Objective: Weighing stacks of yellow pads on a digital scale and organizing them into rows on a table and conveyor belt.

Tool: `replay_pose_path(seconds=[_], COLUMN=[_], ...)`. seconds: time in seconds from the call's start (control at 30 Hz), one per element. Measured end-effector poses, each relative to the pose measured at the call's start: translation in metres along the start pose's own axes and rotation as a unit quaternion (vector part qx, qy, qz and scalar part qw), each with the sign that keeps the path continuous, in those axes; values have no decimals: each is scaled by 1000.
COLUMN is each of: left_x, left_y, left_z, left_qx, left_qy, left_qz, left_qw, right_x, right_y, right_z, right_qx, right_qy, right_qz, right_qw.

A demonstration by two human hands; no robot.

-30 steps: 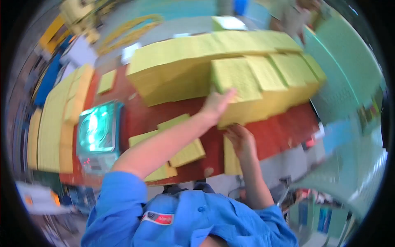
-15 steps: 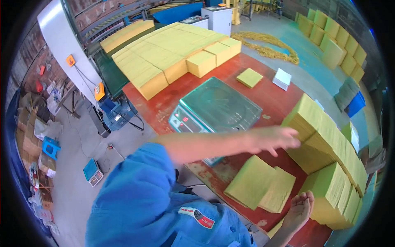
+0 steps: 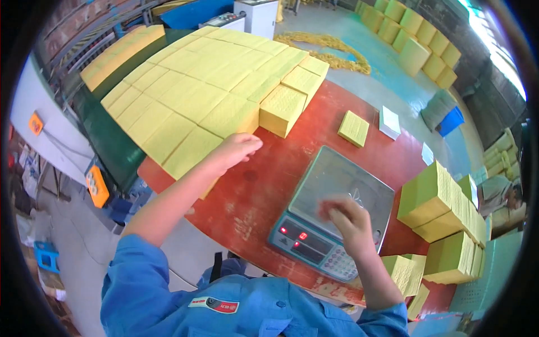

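My left hand (image 3: 238,151) hovers at the near right edge of a wide block of yellow paper stacks (image 3: 185,90), its fingers loosely bent and nothing seen in them. Two shorter stacks, the nearer one a yellow paper stack (image 3: 279,109), jut from that block just beyond the hand. Over the digital scale (image 3: 348,180) is my right hand (image 3: 351,222), fingers curled and their tips smeared by motion; whether anything is in them cannot be made out. The scale's glassy pan carries no stack, and its display glows red.
A small yellow pad (image 3: 353,128) and white papers (image 3: 389,122) lie beyond the scale on the red table (image 3: 236,208). Tall yellow stacks (image 3: 438,199) rise at the right, with loose yellow bundles (image 3: 403,273) nearer me. An orange control box (image 3: 96,186) is at the left.
My view has swung right and down towards the scale. My left arm has gone from across the scale to the big yellow block; my right hand has risen from beside the loose bundles to over the scale.
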State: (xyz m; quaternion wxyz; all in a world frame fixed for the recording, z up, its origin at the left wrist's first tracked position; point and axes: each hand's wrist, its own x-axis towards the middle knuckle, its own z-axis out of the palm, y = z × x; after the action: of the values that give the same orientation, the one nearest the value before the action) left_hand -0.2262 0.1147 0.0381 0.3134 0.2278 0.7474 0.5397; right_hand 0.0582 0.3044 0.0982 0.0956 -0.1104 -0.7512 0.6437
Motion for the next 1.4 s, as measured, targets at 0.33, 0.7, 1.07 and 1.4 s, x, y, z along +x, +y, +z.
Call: replay_pose_path(seconds=[0.33,0.7,1.07,1.4], left_x=[237,238,182,-16], left_y=[19,2,-15,-20], left_z=[13,46,65,3], left_qx=[493,586,409,613], left_qy=[131,82,159,198], left_qz=[235,162,329,210], left_qw=[827,790,836,736], right_x=[154,152,188,302], right_y=[66,77,79,85], right_z=[89,28,14,27], right_qx=[-530,-643,-498,-459], right_qy=[-110,-191,-6,157], right_qz=[-182,-101,-222,-179], right_qw=[821,735,838,856])
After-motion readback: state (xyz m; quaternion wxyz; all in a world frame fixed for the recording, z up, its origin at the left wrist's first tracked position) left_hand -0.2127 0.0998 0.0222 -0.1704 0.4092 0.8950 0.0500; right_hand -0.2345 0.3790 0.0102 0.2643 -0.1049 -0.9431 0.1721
